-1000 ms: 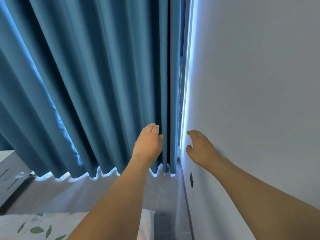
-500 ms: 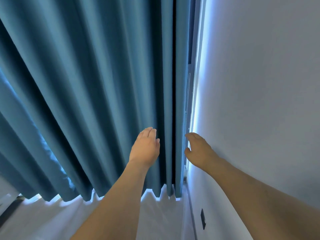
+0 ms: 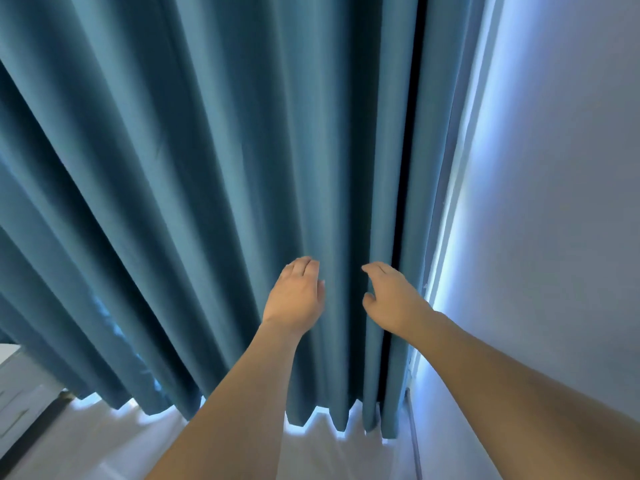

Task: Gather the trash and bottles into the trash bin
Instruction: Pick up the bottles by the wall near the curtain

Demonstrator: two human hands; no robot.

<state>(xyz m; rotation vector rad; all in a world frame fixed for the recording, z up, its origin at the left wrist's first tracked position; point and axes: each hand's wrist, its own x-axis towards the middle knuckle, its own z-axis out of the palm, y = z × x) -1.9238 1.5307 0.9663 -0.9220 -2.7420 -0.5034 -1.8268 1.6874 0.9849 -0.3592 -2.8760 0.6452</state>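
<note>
No trash, bottles or bin are in view. A teal pleated curtain (image 3: 207,202) fills most of the head view. My left hand (image 3: 296,296) rests flat against a curtain fold, fingers together and curled slightly at the tips. My right hand (image 3: 391,296) is beside it, a fold's width to the right, fingers hooked around the curtain's right edge pleat. Neither hand holds any object other than cloth; whether the right hand actually grips the fold is hard to tell.
A pale wall (image 3: 554,202) stands on the right, with bright daylight leaking along the curtain's edge (image 3: 446,271). Below the curtain hem lies a white sill or bed surface (image 3: 114,438). A grey cabinet (image 3: 20,393) shows at the far left.
My right hand has moved left from the wall onto the curtain's edge pleat. The left hand stays on the cloth. The view has shifted, so the curtain fills more of it.
</note>
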